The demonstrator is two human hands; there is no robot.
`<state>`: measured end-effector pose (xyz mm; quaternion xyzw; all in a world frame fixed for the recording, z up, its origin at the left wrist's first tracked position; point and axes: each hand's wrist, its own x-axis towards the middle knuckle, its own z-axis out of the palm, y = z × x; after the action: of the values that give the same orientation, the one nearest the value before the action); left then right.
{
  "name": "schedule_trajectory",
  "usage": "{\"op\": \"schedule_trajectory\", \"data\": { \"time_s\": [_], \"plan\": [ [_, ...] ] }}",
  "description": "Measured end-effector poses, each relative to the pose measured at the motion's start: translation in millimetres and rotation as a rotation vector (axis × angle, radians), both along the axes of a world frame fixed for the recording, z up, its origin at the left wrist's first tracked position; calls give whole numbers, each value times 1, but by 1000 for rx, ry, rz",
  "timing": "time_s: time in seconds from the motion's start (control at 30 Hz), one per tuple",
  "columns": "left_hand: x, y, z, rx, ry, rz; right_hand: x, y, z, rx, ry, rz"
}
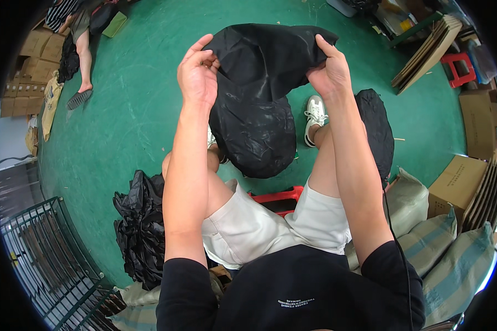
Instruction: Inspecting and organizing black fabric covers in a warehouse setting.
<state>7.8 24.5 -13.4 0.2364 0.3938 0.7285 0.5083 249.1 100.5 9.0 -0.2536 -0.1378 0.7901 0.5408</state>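
Note:
Stretched out between both hands at arm's length is a piece of black cloth (pixel 259 55). On its left edge, my left hand (pixel 199 80) is closed, thumb and fingers pinching the fabric. At the right edge, my right hand (pixel 331 71) grips the cloth with the thumb on top; its other fingers are partly hidden behind. Below the cloth, between my feet, a rounded, wrinkled black bundle (pixel 254 138) rests on the floor. The cloth overlaps its upper part, and I cannot tell whether the two are joined.
Another black bundle (pixel 376 129) lies beyond my right leg, and a crumpled black plastic bag (pixel 141 226) by my left. Woven sacks (pixel 458 270) and a carton (pixel 455 179) stand at right. A red stool (pixel 459 69) and another person's leg (pixel 83 60) are farther off.

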Motion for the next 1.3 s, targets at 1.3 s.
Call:
{"op": "schedule_trajectory", "data": {
  "time_s": [1.3],
  "plan": [
    [-59, 22, -67, -452, 179, 383, -77, 68, -127, -177, -526, 283]
  ]
}}
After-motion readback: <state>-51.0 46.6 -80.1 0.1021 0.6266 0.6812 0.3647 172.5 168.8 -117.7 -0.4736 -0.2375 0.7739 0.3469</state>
